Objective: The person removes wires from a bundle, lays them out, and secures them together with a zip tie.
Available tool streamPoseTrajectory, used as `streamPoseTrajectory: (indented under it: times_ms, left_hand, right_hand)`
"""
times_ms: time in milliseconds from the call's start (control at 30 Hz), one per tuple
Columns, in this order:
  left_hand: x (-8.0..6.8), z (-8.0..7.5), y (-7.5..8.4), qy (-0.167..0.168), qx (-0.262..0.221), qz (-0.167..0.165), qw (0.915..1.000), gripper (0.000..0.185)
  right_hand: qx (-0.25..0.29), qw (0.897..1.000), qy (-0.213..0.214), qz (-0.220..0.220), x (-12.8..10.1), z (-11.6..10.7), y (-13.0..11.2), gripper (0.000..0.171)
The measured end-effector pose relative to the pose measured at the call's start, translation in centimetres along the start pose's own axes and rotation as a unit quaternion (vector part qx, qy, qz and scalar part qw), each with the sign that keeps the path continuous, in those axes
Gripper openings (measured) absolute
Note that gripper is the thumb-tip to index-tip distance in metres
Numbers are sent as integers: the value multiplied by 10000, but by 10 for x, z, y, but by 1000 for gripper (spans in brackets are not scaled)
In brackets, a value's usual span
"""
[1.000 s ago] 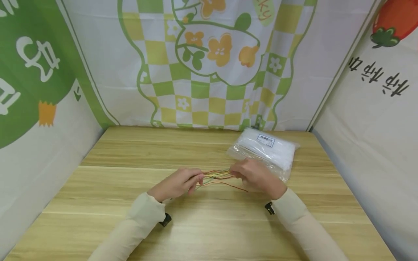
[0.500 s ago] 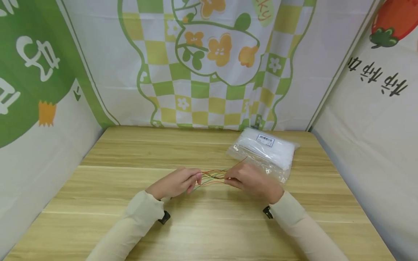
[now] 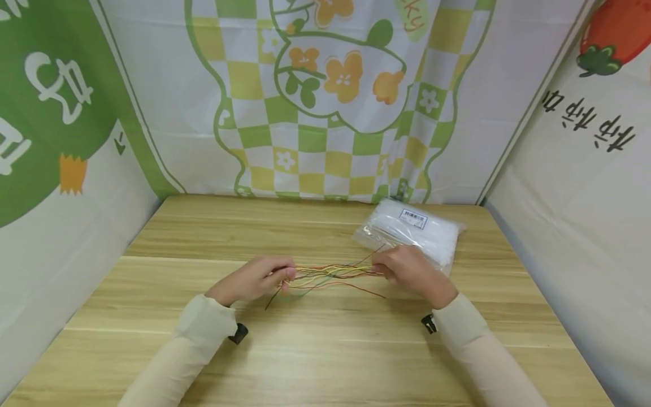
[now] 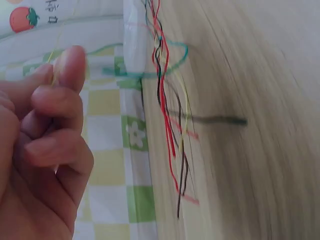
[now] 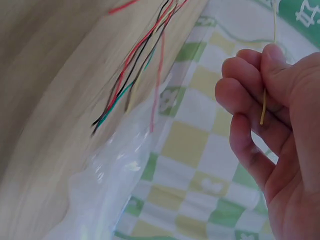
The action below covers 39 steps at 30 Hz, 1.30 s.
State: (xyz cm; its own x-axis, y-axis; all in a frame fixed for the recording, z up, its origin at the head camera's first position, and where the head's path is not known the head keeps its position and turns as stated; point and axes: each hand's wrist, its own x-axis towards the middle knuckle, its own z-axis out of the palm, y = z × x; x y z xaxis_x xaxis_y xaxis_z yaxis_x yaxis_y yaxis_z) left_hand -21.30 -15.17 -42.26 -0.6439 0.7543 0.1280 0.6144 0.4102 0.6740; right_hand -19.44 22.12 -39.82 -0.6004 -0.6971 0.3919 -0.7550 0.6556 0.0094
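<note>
Both hands hold a single thin yellow wire [image 5: 263, 107], raised over the table. My left hand [image 3: 256, 278] pinches one end between thumb and forefinger, its other fingers curled. My right hand [image 3: 407, 271] pinches the opposite end, and a short tail sticks out past the thumb in the right wrist view. Beneath the hands a loose bundle of wires [image 4: 162, 90] in red, black, green and yellow lies along the wooden table. A few strands splay away from it, including a red wire [image 3: 363, 290] and a dark one [image 3: 272, 299] near my left hand.
A clear plastic bag [image 3: 442, 234] of white contents with a printed label lies behind my right hand. The wooden table [image 3: 325, 362] has printed cloth walls [image 3: 325, 147] at the back and both sides. Each wrist wears a black strap piece.
The right hand first shifted left towards the left hand. Now the hands have spread apart, left hand leftward and right hand rightward, so more of the wire bundle shows between them.
</note>
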Motion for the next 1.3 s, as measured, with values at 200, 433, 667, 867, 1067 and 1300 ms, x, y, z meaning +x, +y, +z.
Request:
streamPoseTrajectory:
  times_ms: [200,433,667,867,1067,1300]
  left_hand:
    - [-3,-1,-3,760,-202,-329,9964,26]
    - [6,2,5,1499,169,-841,9850,24]
    - [10,5,11,1337,1980,-257,9707,15]
    - [8,5,10,1196,2492,-320,9605,26]
    - [3,5,7,1090,2403,-330,9640,48]
    - [-4,5,7,888,2455,130,9652,45]
  right_hand:
    - [35,9999,-149,13,-5,6,5,32]
    - [-178,9998,44,118,-3,4,1,37]
    - [-463,9980,-192,381,-3,1,1,33]
    - [-335,9981,-267,437,-2,2,1,34]
    - [-262,9985,-94,480,-1,1,2,27]
    - [-320,9982,-113,498,-1,4,6,28]
